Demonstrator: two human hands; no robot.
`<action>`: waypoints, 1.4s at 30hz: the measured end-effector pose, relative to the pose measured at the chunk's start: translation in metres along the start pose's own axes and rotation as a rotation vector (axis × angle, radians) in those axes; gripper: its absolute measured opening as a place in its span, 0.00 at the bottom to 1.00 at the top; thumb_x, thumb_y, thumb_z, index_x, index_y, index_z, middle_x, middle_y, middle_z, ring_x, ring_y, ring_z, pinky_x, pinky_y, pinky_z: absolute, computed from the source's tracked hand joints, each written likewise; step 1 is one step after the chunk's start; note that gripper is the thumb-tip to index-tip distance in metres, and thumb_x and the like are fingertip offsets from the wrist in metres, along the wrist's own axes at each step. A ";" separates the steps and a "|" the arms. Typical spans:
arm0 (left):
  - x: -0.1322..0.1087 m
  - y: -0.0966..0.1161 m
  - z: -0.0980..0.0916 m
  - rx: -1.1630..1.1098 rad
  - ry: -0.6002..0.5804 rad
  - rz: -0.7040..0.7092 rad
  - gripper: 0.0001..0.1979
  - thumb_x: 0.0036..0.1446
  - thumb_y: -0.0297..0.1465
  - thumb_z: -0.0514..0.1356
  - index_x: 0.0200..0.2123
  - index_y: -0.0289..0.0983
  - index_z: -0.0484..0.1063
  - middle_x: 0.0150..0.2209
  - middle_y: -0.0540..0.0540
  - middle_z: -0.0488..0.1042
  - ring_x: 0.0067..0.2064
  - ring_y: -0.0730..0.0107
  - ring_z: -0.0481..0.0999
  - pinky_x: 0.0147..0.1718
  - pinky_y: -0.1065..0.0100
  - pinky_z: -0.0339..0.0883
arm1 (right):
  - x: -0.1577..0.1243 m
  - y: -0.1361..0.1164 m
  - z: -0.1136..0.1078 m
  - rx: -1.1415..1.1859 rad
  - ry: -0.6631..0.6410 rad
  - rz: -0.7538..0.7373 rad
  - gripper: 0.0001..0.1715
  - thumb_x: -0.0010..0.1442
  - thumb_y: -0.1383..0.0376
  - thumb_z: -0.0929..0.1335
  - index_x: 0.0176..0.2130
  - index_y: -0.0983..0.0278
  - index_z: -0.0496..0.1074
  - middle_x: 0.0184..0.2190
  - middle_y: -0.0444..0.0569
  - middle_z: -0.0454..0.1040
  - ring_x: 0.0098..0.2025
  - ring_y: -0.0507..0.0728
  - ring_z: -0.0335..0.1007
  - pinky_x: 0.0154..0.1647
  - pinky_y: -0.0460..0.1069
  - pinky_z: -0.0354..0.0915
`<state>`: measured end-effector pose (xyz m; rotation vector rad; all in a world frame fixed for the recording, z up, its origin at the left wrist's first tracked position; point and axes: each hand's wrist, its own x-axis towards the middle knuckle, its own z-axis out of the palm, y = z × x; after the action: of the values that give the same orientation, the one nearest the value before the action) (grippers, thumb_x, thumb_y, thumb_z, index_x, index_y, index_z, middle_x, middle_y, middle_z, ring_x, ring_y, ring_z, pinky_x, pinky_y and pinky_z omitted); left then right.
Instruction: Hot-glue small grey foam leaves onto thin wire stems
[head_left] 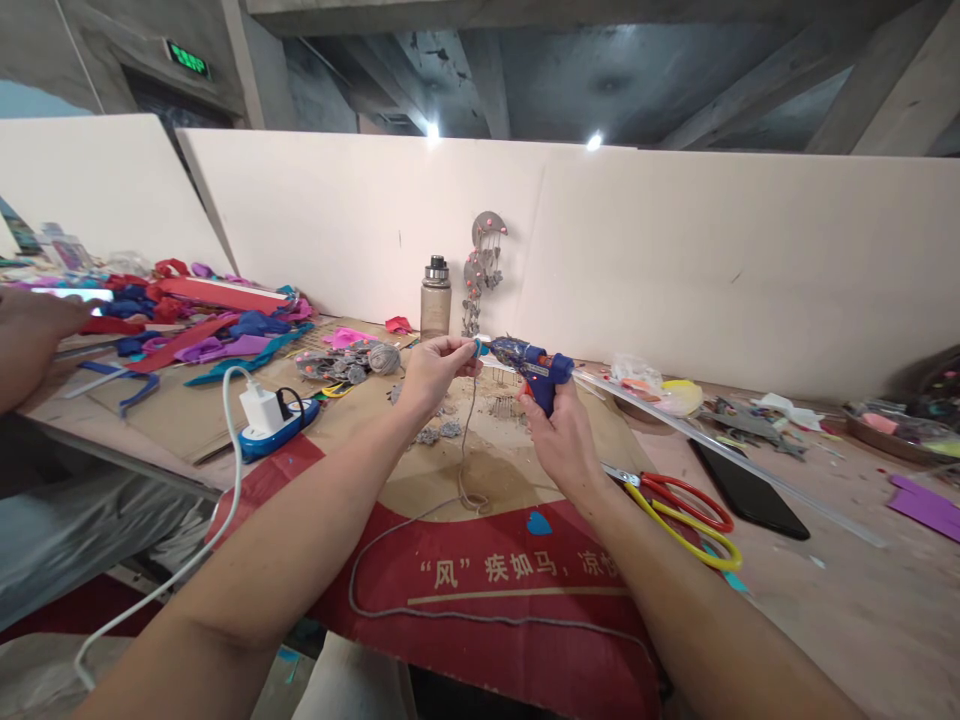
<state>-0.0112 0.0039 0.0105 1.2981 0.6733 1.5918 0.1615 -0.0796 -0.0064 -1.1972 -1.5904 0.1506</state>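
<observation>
My right hand (561, 440) is closed round the handle of a blue glue gun (534, 366), whose nozzle points left. My left hand (435, 368) pinches a small blue piece (478, 347) right at the nozzle tip, together with a grey string (466, 420) that hangs from it. The string runs down onto the red and tan cardboard sheet (480, 585) and loops across it. A small blue heart (538, 523) lies on the cardboard below my right wrist.
Red and yellow scissors (686, 515), a black phone (748, 491) and a long clear ruler (750, 462) lie to the right. A bottle (436, 297), grey yarn (384, 357), a power strip with a white charger (271, 420) and coloured strips (202, 330) are left. Another person's arm (30, 335) is far left.
</observation>
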 end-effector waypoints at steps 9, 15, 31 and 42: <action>-0.003 0.002 0.003 0.019 -0.031 0.000 0.18 0.41 0.41 0.71 0.27 0.31 0.76 0.23 0.47 0.75 0.25 0.75 0.72 0.31 0.68 0.70 | 0.000 0.001 0.001 -0.013 -0.016 -0.005 0.20 0.61 0.58 0.63 0.50 0.65 0.66 0.41 0.57 0.75 0.37 0.63 0.70 0.42 0.59 0.66; -0.002 0.000 0.001 0.009 -0.019 -0.005 0.18 0.41 0.40 0.71 0.28 0.31 0.76 0.24 0.47 0.75 0.25 0.74 0.74 0.31 0.67 0.71 | 0.000 -0.001 0.000 -0.009 -0.023 0.011 0.18 0.61 0.58 0.63 0.48 0.64 0.66 0.40 0.56 0.75 0.36 0.62 0.70 0.40 0.57 0.66; -0.001 0.002 0.001 0.002 -0.008 -0.012 0.19 0.39 0.41 0.72 0.27 0.32 0.75 0.24 0.47 0.75 0.25 0.73 0.74 0.31 0.67 0.71 | 0.000 -0.001 -0.001 -0.031 -0.022 0.022 0.20 0.61 0.57 0.63 0.49 0.65 0.67 0.38 0.55 0.75 0.34 0.62 0.70 0.40 0.58 0.66; 0.000 0.001 0.000 0.006 -0.009 -0.005 0.18 0.40 0.41 0.72 0.27 0.32 0.76 0.24 0.47 0.75 0.25 0.73 0.74 0.31 0.67 0.71 | -0.001 0.000 0.000 -0.014 -0.012 0.017 0.20 0.61 0.58 0.63 0.50 0.64 0.66 0.38 0.55 0.75 0.37 0.63 0.71 0.40 0.57 0.66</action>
<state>-0.0114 0.0037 0.0109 1.3059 0.6758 1.5806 0.1618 -0.0804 -0.0072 -1.2226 -1.5943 0.1580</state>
